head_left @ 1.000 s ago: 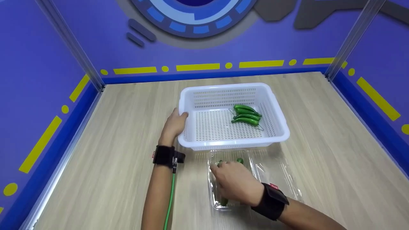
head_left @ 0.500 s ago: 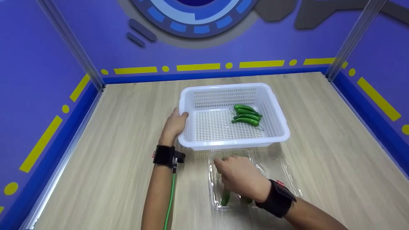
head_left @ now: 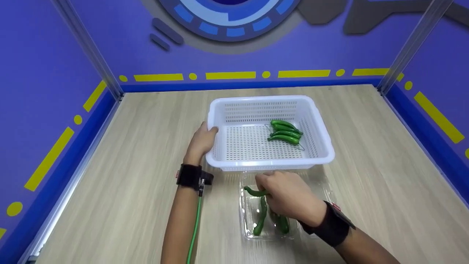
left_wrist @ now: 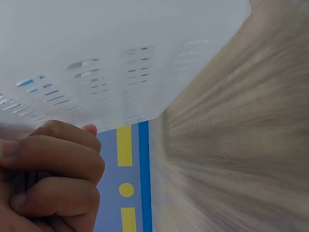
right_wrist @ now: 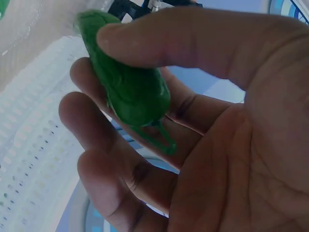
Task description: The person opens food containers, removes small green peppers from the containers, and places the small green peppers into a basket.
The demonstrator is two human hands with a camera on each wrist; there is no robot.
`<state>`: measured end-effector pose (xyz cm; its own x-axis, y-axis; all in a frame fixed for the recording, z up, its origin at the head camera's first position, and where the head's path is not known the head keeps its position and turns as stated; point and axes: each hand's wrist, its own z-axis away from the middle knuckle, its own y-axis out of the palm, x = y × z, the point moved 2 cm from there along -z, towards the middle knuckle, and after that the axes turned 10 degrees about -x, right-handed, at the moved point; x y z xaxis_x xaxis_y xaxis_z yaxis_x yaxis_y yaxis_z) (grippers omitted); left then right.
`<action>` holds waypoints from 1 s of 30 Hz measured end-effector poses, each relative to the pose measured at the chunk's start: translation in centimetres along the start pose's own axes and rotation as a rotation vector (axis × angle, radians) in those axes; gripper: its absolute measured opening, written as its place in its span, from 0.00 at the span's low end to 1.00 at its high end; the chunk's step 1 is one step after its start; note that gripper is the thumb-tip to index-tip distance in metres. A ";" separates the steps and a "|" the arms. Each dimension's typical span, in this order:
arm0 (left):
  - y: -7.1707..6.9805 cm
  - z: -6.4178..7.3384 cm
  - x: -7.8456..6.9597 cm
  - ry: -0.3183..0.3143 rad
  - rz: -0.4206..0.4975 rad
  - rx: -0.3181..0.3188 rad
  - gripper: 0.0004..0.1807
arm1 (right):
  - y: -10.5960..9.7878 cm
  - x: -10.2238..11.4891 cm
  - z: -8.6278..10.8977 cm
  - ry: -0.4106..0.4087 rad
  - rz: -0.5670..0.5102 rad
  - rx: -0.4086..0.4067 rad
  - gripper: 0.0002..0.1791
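My left hand [head_left: 203, 141] grips the left rim of a white plastic basket [head_left: 271, 164], thumb over the edge; in the left wrist view its curled fingers [left_wrist: 63, 162] lie against the outer wall. Several green chili peppers [head_left: 284, 134] lie together in the basket's right part. Between thumb and fingers my right hand [head_left: 291, 194] pinches a green chili pepper [right_wrist: 130, 84], with a thin green loop at its end. That hand is above a clear plastic box [head_left: 247, 237]. More chili peppers [head_left: 261, 218] lie in the box, partly hidden by the hand.
The clear box's lid [head_left: 322, 179] lies opened out to the right, just in front of the basket. A wooden table [head_left: 154, 146] carries everything, with blue panels [head_left: 234, 58] at the back and both sides. A green cable [head_left: 196, 223] runs along the left forearm.
My right hand has risen from the clear box with a chili pepper between its fingers and moved slightly right, uncovering other peppers. The left hand stays on the basket rim.
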<state>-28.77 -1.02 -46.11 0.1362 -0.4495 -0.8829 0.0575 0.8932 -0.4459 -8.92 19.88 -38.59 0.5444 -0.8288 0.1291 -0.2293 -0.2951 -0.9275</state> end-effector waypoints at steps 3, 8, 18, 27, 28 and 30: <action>0.0 0.0 -0.1 -0.007 -0.006 -0.005 0.30 | -0.4 -0.2 0.0 0.002 -0.006 0.004 0.16; 0.1 -0.2 -0.2 -0.006 -0.001 -0.008 0.30 | -1.1 -0.6 0.1 0.030 -0.013 0.003 0.18; 0.1 -0.2 0.2 0.011 0.006 -0.015 0.32 | -2.0 -1.4 -0.1 0.020 -0.064 -0.022 0.18; 0.1 -0.2 0.1 0.022 0.005 -0.010 0.31 | -2.7 -1.8 -0.2 0.030 -0.061 -0.047 0.18; 0.1 -0.2 0.1 0.022 0.003 -0.010 0.30 | -2.7 -1.9 -0.2 0.032 -0.056 -0.054 0.18; 0.2 -0.2 -0.1 0.021 -0.003 -0.008 0.30 | -2.9 -2.0 -0.1 0.041 -0.051 -0.069 0.18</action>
<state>-29.00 -0.85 -46.15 0.1155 -0.4522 -0.8844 0.0496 0.8919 -0.4496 -9.44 22.32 -36.09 0.5239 -0.8302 0.1908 -0.2580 -0.3681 -0.8932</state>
